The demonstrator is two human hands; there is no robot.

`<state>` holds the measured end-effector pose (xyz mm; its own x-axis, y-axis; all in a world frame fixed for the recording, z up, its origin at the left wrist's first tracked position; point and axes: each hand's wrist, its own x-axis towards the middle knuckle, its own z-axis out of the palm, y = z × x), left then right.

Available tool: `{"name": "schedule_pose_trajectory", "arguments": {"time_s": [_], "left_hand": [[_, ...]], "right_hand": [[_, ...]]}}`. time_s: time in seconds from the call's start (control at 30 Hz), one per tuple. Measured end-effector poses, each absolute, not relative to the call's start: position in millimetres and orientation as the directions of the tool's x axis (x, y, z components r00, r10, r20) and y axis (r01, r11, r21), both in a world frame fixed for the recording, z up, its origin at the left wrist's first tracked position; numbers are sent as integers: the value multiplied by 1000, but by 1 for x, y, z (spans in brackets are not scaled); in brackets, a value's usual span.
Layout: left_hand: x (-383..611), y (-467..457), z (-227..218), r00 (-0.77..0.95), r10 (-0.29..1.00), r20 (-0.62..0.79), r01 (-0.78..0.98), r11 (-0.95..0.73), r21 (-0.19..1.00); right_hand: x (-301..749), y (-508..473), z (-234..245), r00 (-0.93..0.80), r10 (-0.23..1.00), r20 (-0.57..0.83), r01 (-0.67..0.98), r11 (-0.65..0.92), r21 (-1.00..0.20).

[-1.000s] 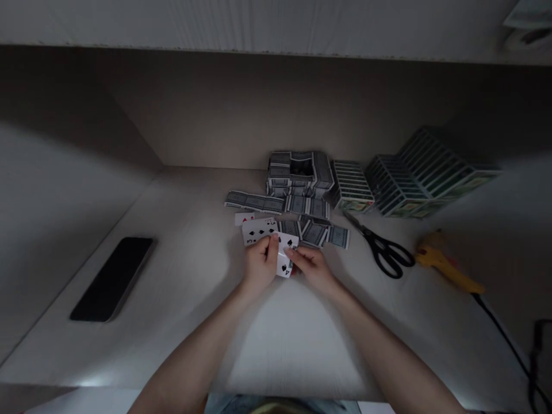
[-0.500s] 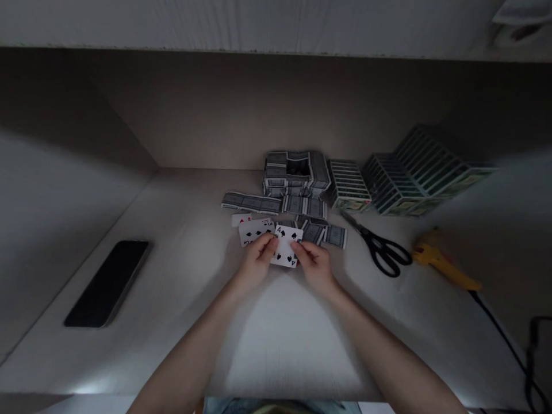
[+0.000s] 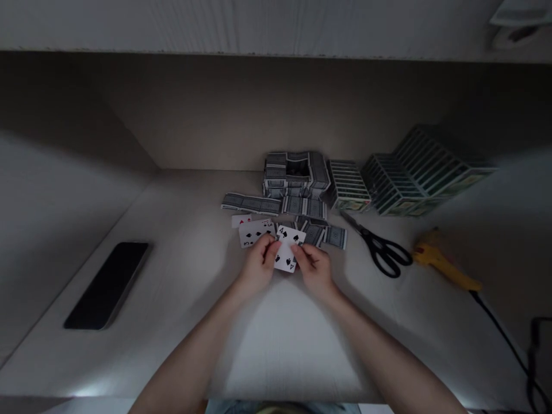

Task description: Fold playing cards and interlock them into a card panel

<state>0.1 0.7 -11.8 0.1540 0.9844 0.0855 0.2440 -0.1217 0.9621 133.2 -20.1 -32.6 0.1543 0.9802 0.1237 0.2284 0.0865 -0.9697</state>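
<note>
A four of spades card (image 3: 288, 248) is pinched between my left hand (image 3: 257, 267) on its left edge and my right hand (image 3: 316, 268) on its right edge, just above the desk (image 3: 284, 339). Another spade card (image 3: 253, 232) lies face up just beyond my left fingers, with a red-suited card (image 3: 241, 219) behind it. Face-down cards with a blue-grey back (image 3: 321, 233) are strewn past my right hand. Further back stands a small box-like structure built from cards (image 3: 296, 171).
A black phone (image 3: 107, 284) lies at the left. Black scissors (image 3: 379, 247) and a yellow glue gun (image 3: 444, 267) with a black cord (image 3: 504, 339) lie at the right. Rows of card packs (image 3: 414, 175) stand at the back right against the wall.
The four of spades has turned in my fingers from tilted down to the right toward face up and more level. Both hands stayed in about the same place.
</note>
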Motion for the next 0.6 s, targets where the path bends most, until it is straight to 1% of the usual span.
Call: {"name": "schedule_pose_trajectory", "arguments": {"time_s": [0.2,0.3,0.43,0.6], "left_hand": [[0,-2,-10,132,979,154,348,-191,918],[-1,-2,-9,142,977,160,367,-202,908],[-2,-4,-10,180,975,128,350,-185,918],[-1,-5,-13,276,959,58,265,-134,955]], "right_hand": [[132,-19,-31,171,977,131,238,88,-967],[133,-19,-29,189,966,178,281,120,-952],[135,-18,-29,207,957,203,317,130,-939],[136,-16,-29,263,952,157,236,95,-967]]}}
